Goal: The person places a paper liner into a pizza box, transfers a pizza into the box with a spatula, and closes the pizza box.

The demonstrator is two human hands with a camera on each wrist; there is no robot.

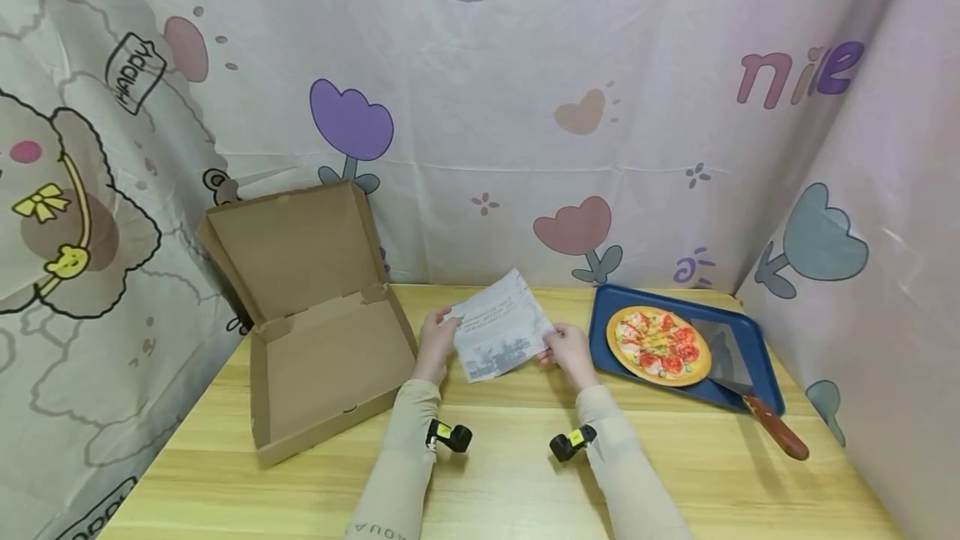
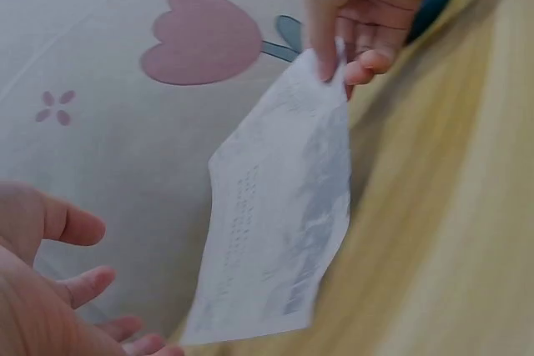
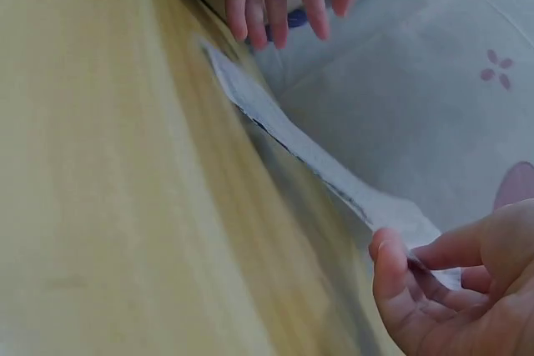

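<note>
A whitish sheet of printed paper is held above the table, with lines of text and a grey picture on it. At one corner my right hand pinches it between thumb and fingers, as the right wrist view shows with that hand. Beside the paper's opposite edge is my left hand. In the left wrist view its fingers are spread and apart from the sheet. Seen nearly edge-on in the right wrist view, the paper sags slightly.
At left an opened cardboard pizza box has its lid raised against the curtain. On the right a blue tray carries a pizza and a server whose wooden handle overhangs the rim. A printed curtain encloses the wooden table.
</note>
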